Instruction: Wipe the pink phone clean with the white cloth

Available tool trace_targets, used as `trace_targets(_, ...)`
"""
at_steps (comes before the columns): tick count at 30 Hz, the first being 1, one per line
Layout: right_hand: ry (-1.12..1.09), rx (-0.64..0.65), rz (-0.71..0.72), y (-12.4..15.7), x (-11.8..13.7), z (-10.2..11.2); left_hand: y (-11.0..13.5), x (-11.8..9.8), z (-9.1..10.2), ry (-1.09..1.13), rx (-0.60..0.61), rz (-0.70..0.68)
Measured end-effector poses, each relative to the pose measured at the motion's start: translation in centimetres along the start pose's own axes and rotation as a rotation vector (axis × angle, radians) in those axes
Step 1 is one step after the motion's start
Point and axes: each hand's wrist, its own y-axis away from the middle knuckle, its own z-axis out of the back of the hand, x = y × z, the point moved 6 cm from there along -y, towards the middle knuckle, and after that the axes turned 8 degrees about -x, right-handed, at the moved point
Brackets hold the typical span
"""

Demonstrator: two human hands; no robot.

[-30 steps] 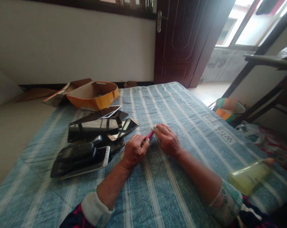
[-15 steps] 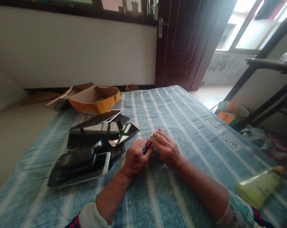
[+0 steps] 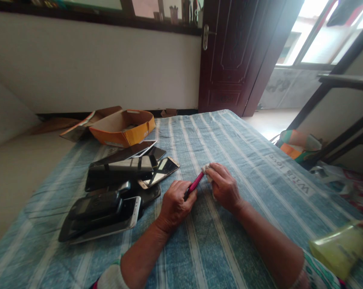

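Observation:
My left hand [image 3: 175, 204] is closed around the near end of a slim pink phone [image 3: 196, 182], which is seen edge-on and points away to the right. Its lower part is hidden by my fingers. Against the far end, my right hand [image 3: 225, 186] pinches a crumpled white cloth [image 3: 205, 167]. To the left lies a pile of phones and tablets: a gold-framed phone [image 3: 160, 172], a large dark tablet [image 3: 118, 170], a white-edged phone [image 3: 132, 214] and a bulky black device [image 3: 98, 204] resting on top.
An open orange cardboard box [image 3: 124, 134] stands at the back left of the bed-like surface with a striped blue cloth [image 3: 244, 228]. At the right edge lies a yellow-green bottle [image 3: 337, 245]. Behind are a dark red door [image 3: 229, 60] and a shelf [image 3: 346, 82].
My right hand has moved right with the white cloth, away from my left hand, so more of the pink phone shows. The view has shifted slightly.

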Motion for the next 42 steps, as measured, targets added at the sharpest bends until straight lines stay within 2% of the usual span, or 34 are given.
trace_targets(11,0.080,0.045,0.034,0.1,0.2,-0.3,0.1,0.1,-0.1,0.025,0.001,0.025)
trace_targets(42,-0.006,0.116,0.022,0.1,1.1,-0.8,0.1,0.2,-0.1,0.063,0.027,0.073)
